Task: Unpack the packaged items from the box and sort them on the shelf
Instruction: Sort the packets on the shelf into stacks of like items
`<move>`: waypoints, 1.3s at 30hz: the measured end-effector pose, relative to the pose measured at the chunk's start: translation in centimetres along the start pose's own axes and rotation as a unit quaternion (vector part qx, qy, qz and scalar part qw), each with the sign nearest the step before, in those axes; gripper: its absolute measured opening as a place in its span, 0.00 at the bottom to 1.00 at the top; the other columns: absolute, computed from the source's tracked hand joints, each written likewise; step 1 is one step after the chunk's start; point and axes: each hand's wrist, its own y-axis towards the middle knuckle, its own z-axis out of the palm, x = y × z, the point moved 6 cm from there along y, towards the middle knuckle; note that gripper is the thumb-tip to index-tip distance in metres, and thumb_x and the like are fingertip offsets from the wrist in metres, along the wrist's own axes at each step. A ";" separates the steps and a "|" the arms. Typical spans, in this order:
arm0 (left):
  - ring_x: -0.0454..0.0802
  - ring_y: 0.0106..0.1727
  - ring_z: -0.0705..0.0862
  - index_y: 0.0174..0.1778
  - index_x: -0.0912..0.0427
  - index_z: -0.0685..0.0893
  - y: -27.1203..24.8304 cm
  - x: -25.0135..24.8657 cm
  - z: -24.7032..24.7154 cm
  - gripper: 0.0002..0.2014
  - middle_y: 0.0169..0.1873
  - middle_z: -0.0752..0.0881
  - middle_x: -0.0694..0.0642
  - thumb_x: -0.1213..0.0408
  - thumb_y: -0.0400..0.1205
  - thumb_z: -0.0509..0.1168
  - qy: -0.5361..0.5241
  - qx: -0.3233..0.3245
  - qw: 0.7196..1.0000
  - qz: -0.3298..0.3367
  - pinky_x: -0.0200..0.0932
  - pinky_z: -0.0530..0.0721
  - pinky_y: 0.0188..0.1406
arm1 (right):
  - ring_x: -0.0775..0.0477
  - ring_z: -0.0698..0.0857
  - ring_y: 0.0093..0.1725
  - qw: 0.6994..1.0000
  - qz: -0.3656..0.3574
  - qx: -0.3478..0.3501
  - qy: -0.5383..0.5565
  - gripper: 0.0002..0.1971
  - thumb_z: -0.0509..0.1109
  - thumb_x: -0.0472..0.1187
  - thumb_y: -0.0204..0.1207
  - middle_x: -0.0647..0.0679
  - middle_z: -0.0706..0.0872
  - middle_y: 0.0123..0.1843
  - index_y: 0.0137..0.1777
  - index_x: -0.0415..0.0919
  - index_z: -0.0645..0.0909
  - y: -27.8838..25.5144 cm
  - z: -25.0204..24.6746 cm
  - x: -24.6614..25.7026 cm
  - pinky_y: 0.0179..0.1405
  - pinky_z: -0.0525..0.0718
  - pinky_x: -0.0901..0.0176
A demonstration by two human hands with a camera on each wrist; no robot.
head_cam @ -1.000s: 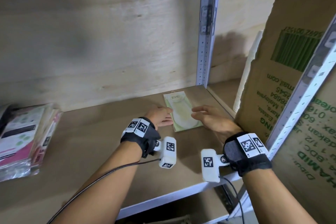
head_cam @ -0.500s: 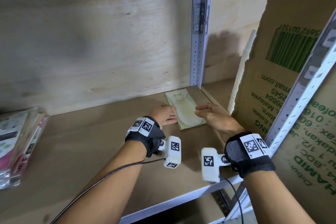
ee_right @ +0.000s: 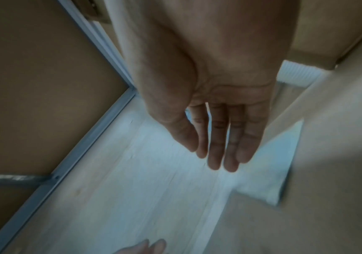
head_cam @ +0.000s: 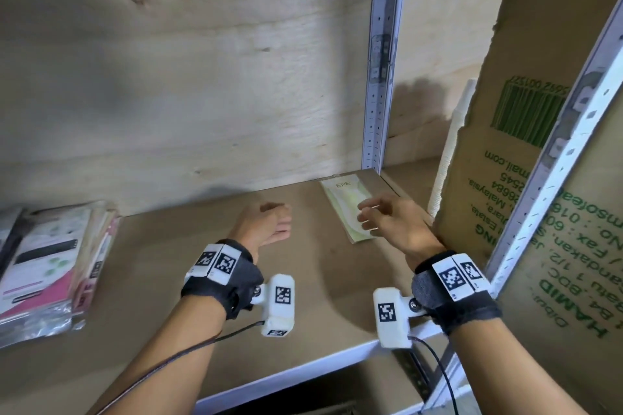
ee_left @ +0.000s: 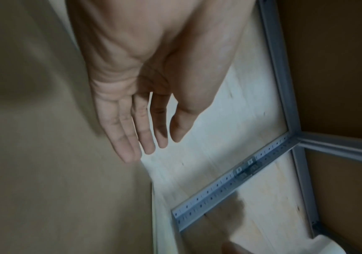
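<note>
With the green packet (head_cam: 347, 205) lying flat at the far right of the shelf (head_cam: 202, 280), I judge placement done. My left hand (head_cam: 266, 226) and right hand (head_cam: 387, 222) hover empty, fingers relaxed. Next move: fetch another item from the box, unseen.

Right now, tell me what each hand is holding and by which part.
Nothing is held. The left hand and the right hand are both empty, fingers straight; the green packet lies flat on the shelf.
</note>
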 end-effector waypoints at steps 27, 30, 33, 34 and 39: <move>0.49 0.32 0.87 0.39 0.57 0.88 -13.5 -1.6 -37.6 0.10 0.34 0.92 0.54 0.56 0.82 0.70 0.005 -0.369 0.924 0.098 0.46 0.87 0.46 | 0.53 0.81 0.29 0.941 -0.029 0.328 -0.077 0.18 0.81 0.50 0.72 0.49 0.81 0.36 0.42 0.40 0.76 -7.6 45.3 13.7 0.25 0.82 0.63; 0.54 0.35 0.86 0.39 0.57 0.88 -13.8 -1.6 -38.3 0.10 0.34 0.91 0.56 0.56 0.83 0.69 0.015 -0.362 0.928 0.087 0.51 0.87 0.49 | 0.63 0.79 0.14 0.932 -0.035 0.350 -0.089 0.13 0.80 0.37 0.75 0.55 0.83 0.24 0.37 0.40 0.77 -7.7 45.0 12.6 0.11 0.72 0.74; 0.53 0.37 0.89 0.38 0.55 0.88 -14.4 -1.8 -38.2 0.11 0.33 0.92 0.52 0.53 0.82 0.69 0.058 -0.367 0.925 0.087 0.55 0.90 0.53 | 0.56 0.81 0.18 0.928 -0.032 0.362 -0.084 0.14 0.77 0.35 0.77 0.53 0.84 0.21 0.36 0.42 0.75 -7.9 42.4 12.2 0.17 0.76 0.67; 0.52 0.37 0.90 0.38 0.54 0.88 -14.6 -1.8 -37.8 0.12 0.33 0.92 0.51 0.52 0.82 0.68 0.076 -0.361 0.925 0.086 0.56 0.90 0.53 | 0.49 0.82 0.24 0.927 -0.032 0.365 -0.081 0.13 0.77 0.35 0.77 0.46 0.86 0.28 0.36 0.42 0.75 -7.9 41.2 12.3 0.21 0.77 0.61; 0.54 0.57 0.86 0.50 0.48 0.86 -14.1 -1.7 -33.7 0.06 0.55 0.89 0.52 0.63 0.82 0.68 0.273 -0.265 0.920 0.093 0.48 0.84 0.59 | 0.41 0.81 0.37 0.936 0.017 0.348 0.053 0.15 0.76 0.32 0.77 0.35 0.89 0.51 0.59 0.38 0.74 -8.1 34.7 12.4 0.26 0.78 0.58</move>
